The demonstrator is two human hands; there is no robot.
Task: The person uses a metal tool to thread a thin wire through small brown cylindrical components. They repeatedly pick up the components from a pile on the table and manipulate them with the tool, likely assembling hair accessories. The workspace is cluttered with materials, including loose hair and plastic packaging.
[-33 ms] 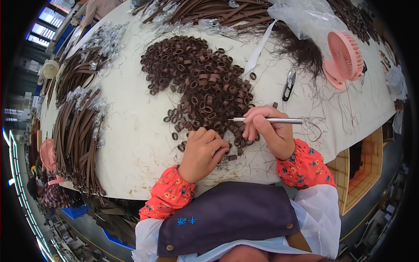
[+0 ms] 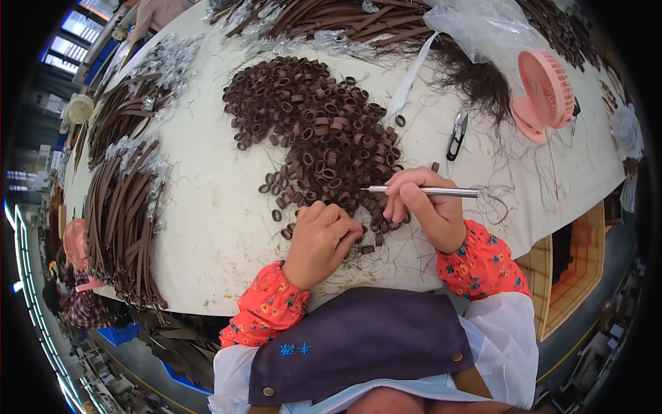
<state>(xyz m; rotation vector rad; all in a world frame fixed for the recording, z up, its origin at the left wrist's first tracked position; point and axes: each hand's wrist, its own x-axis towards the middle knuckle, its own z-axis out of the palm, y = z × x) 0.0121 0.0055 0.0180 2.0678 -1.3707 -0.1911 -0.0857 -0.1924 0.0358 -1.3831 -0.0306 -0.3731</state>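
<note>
A large heap of small brown strap loops point(image 2: 324, 131) spreads over the white-covered table in front of me. My left hand point(image 2: 317, 240) rests at the heap's near edge, its fingers curled and thumb pressed to the forefinger. A dark bit shows at those fingertips, too small to make out. In my right hand point(image 2: 431, 210) is a slim silver pen-like tool point(image 2: 452, 192), gripped between thumb and fingers. Its thin tip points left, over the loops. A few loose loops point(image 2: 367, 249) lie just beside the left fingertips.
Black thread snips point(image 2: 456, 136) lie right of the heap, near a pink fan point(image 2: 543, 93). Bundled brown straps point(image 2: 124, 221) line the table's left side, and more straps point(image 2: 345, 21) lie at the back. Tangled dark threads point(image 2: 476, 79) and a clear plastic bag point(image 2: 483, 27) are at back right.
</note>
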